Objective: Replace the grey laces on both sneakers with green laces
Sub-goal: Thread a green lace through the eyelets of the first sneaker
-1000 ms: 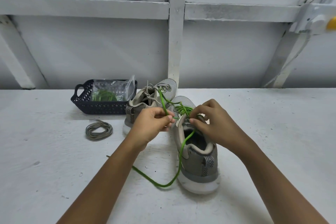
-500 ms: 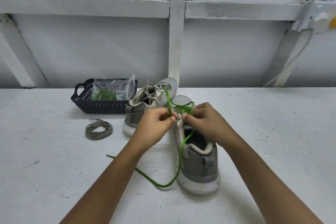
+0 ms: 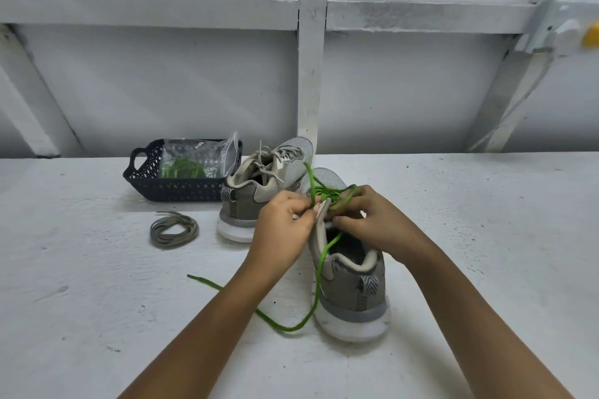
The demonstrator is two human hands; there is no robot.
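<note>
Two grey sneakers stand on the white table, heels toward me. The near sneaker [image 3: 351,282] carries a green lace [image 3: 319,266] across its upper eyelets; one end trails off its left side onto the table. My left hand [image 3: 283,225] pinches a strand of that lace at the left eyelet row. My right hand [image 3: 369,219] grips the shoe's upper and lace on the right side. The far sneaker [image 3: 259,185] still has grey laces. A coil of loose grey lace [image 3: 174,229] lies to the left.
A dark plastic basket [image 3: 175,186] at the back left holds a clear bag with green laces [image 3: 183,168]. A white wall with beams rises behind the table.
My hands have come closer together over the eyelets. The right hand has slid left and curled onto the lacing; the upright green strand stands shorter above my left hand.
</note>
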